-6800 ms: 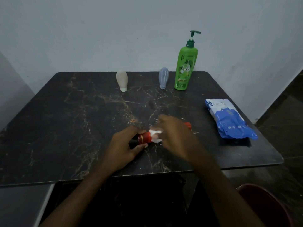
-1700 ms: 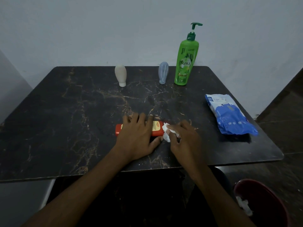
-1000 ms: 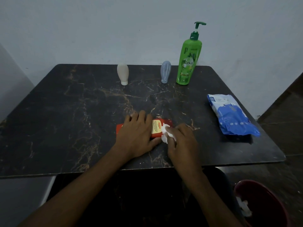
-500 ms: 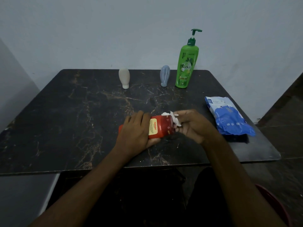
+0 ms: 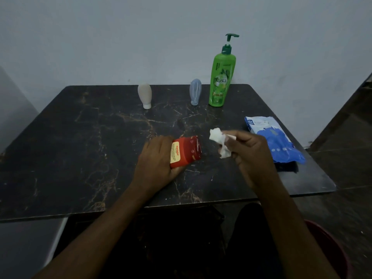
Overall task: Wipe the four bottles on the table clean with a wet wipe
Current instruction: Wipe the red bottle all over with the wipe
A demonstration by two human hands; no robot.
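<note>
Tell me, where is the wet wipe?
In the head view, the white wet wipe is bunched in the right hand, just right of the red bottle that the left hand holds.

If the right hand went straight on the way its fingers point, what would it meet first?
Probably the free end of the red bottle gripped by the left hand; the wet wipe in the right hand would touch first. Depth is unclear, so it could miss.

Green pump bottle (image 5: 220,81) is the tallest obstacle at the table (image 5: 80,158) back: blue-grey bottle (image 5: 195,91) just left of it, beige bottle (image 5: 144,95) further left, passable gap between those two. In front of it: right hand (image 5: 249,150) holding wet wipe (image 5: 216,135), wipes pack (image 5: 271,140) front-right, left hand (image 5: 157,160) gripping red bottle (image 5: 186,151) front-left, bare tabletop beyond that.
</note>
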